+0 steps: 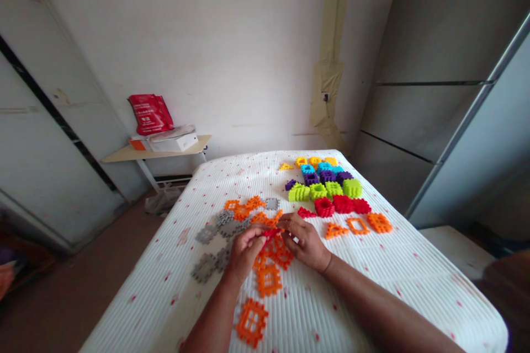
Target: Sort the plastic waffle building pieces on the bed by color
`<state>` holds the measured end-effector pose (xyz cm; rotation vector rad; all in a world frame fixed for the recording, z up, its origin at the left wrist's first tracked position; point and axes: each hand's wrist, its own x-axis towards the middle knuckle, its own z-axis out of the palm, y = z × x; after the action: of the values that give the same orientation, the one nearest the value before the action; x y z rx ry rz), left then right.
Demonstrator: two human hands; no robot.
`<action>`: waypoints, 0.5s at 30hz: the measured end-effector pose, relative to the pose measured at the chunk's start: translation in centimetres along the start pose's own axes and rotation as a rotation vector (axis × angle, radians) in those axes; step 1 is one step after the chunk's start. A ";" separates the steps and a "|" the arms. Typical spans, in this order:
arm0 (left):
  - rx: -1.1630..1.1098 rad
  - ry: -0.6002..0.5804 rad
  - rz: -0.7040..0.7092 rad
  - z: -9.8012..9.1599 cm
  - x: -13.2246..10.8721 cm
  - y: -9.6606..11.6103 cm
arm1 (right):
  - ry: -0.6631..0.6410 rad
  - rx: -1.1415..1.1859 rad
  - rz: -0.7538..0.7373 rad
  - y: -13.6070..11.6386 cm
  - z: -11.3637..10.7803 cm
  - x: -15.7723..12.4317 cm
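Between my two hands is a small red plastic building tile (270, 234), partly covered by fingers. My left hand (247, 245) is closed on its left side, thumb and fingers pinching it. From the right, my right hand (305, 241) grips it too, with bent fingers. Beneath and in front of the hands lie orange notched tiles (268, 280), one with a window pattern (252, 322) nearest me. Grey notched tiles (205, 268) spread out to the left of my left hand. Just beyond my right hand sits a red triangular piece (306, 213).
Stacks sorted by colour stand at the right: red (324, 207), green (318, 192), purple (327, 176), blue (307, 169) and yellow (301, 162). Orange pieces (379, 223) lie right. A white spotted cover (165, 292) spans the table. A fridge (426, 77) stands right, a side table (120, 153) left.
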<state>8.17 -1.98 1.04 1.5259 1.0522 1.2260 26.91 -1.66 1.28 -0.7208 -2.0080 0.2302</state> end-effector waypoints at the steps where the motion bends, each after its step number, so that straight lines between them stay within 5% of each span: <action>1: -0.003 0.009 -0.031 0.0 0.0 -0.1 | 0.000 -0.018 0.011 0.1 0.0 0.0; 15: -0.099 0.064 -0.194 0.3 0.1 -1.0 | -0.085 -0.122 0.082 0.8 0.1 -0.2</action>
<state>8.35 -1.66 0.08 1.2858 1.1359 1.1795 27.21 -1.11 0.70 -0.8849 -2.0888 0.1905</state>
